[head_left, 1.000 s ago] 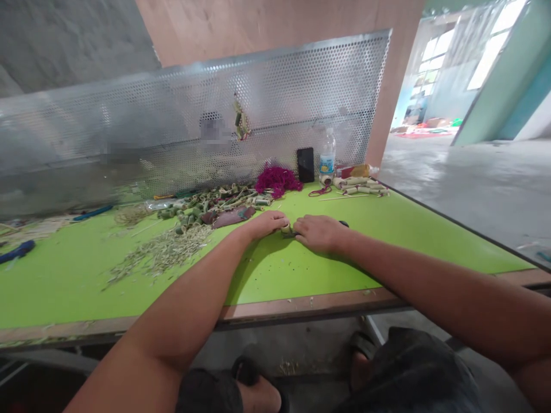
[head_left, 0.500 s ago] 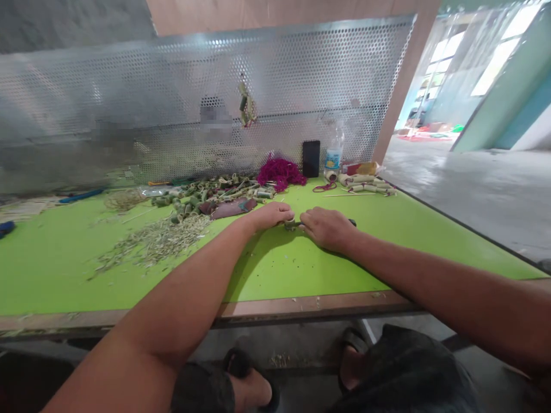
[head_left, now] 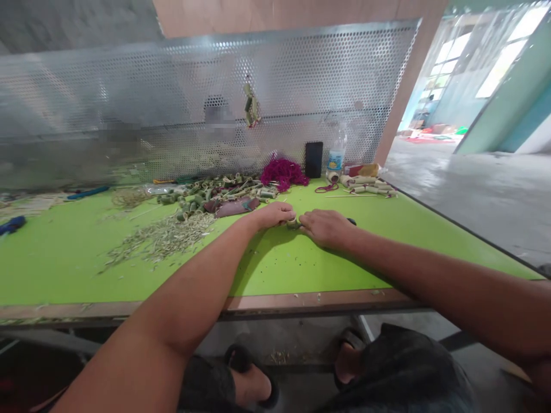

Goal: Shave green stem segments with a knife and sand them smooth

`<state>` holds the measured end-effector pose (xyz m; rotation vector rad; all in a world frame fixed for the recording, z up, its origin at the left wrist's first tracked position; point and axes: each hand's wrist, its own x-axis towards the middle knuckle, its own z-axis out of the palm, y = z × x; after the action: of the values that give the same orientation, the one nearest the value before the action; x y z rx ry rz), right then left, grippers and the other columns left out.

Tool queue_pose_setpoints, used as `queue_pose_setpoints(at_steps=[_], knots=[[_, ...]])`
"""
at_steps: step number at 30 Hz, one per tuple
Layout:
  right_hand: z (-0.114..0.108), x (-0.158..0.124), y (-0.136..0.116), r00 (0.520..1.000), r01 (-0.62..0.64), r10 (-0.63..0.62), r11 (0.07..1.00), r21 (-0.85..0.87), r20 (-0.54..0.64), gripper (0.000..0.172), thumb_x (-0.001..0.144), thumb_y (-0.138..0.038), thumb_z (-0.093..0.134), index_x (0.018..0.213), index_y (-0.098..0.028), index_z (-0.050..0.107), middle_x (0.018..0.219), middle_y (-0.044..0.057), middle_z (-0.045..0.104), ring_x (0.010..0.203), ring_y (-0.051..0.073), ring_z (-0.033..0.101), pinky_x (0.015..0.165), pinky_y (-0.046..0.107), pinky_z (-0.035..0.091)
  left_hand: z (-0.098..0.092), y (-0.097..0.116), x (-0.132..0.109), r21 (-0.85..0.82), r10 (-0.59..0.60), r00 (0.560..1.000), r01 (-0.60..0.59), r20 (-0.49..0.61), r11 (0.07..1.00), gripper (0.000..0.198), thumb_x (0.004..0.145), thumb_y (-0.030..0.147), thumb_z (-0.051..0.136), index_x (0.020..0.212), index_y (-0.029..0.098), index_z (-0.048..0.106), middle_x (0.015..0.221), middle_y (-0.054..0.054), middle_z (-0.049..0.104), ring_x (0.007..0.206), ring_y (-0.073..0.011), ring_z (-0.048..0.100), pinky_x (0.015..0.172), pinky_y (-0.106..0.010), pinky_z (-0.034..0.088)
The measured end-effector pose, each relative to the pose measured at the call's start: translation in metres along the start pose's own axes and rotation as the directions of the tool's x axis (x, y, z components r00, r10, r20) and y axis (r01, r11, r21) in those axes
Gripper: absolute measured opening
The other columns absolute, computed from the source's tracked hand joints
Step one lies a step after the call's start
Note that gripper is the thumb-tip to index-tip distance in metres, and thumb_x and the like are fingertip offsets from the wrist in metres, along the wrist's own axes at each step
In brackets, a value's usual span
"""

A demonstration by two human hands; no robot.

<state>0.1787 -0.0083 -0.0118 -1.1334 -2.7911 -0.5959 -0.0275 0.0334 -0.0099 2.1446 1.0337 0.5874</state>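
Note:
My left hand (head_left: 272,214) and my right hand (head_left: 326,227) rest close together on the green table (head_left: 301,264). Between their fingertips sits a small rolled green leaf piece (head_left: 294,223). The left fingers curl onto it from the left. My right hand is closed around a dark-handled tool (head_left: 350,221), whose end shows past the knuckles; the tool's tip meets the roll. Just behind my left hand lies a pile of rolled leaf pieces (head_left: 215,195).
Chopped leaf trimmings (head_left: 159,238) spread at the left. A magenta thread bundle (head_left: 283,172), a black phone (head_left: 314,159), a water bottle (head_left: 336,155) and more rolls (head_left: 365,184) stand along the perforated metal screen (head_left: 172,103). Blue-handled tools (head_left: 12,223) lie far left.
The head camera shifted slightly, so the scene sits a little differently. Both hands stay together on the small roll with hardly any movement.

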Motion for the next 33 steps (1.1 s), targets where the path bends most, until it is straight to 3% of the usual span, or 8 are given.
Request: queue_pose_setpoints(at_steps=[5,9,15,20,27,33], knots=[[0.001,0.003,-0.003,0.999,-0.020,0.019,1.000,0.010,0.041,0.033,0.097,-0.035,0.035,0.102,-0.017,0.062,0.096,0.010,0.070,0.084,0.023,0.063,0.068,0.032,0.039,0.001,0.002,0.003,-0.027,-0.047,0.999,0.046,-0.025,0.999,0.034,0.079,0.047,0.055,0.067,0.017,0.044,0.053,0.005,0.039,0.046,-0.0090,0.033,0.046,-0.023,0.024],[0.000,-0.002,-0.005,1.000,-0.013,0.013,1.000,0.002,-0.011,0.034,0.099,-0.033,0.032,0.105,-0.015,0.061,0.100,0.012,0.068,0.090,0.023,0.061,0.074,0.032,0.039,0.003,0.004,0.003,-0.034,-0.058,0.998,0.058,-0.023,0.998,0.036,0.077,0.050,0.056,0.067,0.018,0.045,0.052,0.005,0.039,0.046,-0.0093,0.034,0.046,-0.023,0.024],[-0.005,-0.009,-0.006,0.987,-0.135,0.136,0.991,0.015,-0.085,0.035,0.099,-0.037,0.031,0.100,-0.017,0.059,0.098,0.012,0.065,0.091,0.022,0.057,0.074,0.030,0.037,0.005,0.004,0.000,0.034,-0.005,0.998,0.007,-0.063,0.999,0.035,0.080,0.049,0.051,0.066,0.017,0.046,0.053,0.004,0.042,0.049,-0.0099,0.037,0.049,-0.023,0.028],[-0.003,-0.008,-0.006,0.986,-0.115,0.114,0.993,-0.004,-0.123,0.033,0.099,-0.036,0.031,0.098,-0.017,0.058,0.096,0.011,0.063,0.088,0.022,0.054,0.071,0.031,0.036,0.003,0.002,0.003,0.020,-0.019,0.999,0.020,-0.044,1.000,0.033,0.082,0.047,0.050,0.068,0.017,0.045,0.054,0.004,0.043,0.047,-0.0101,0.037,0.048,-0.023,0.028],[0.001,-0.006,-0.004,0.996,-0.064,0.062,0.998,-0.027,-0.069,0.031,0.098,-0.034,0.034,0.099,-0.016,0.059,0.095,0.010,0.064,0.089,0.022,0.055,0.075,0.031,0.037,-0.003,0.005,0.001,0.092,0.030,0.999,-0.031,0.014,0.995,0.031,0.083,0.045,0.052,0.069,0.017,0.048,0.058,0.003,0.041,0.052,-0.0105,0.037,0.050,-0.024,0.028],[0.001,0.001,-0.003,0.999,-0.031,0.031,0.999,0.011,0.018,0.032,0.098,-0.035,0.034,0.101,-0.017,0.061,0.096,0.010,0.067,0.086,0.021,0.059,0.074,0.032,0.038,-0.001,0.006,-0.001,0.074,0.023,1.000,-0.022,-0.010,0.997,0.030,0.083,0.043,0.052,0.067,0.018,0.045,0.056,0.003,0.039,0.051,-0.0110,0.035,0.049,-0.024,0.026]])
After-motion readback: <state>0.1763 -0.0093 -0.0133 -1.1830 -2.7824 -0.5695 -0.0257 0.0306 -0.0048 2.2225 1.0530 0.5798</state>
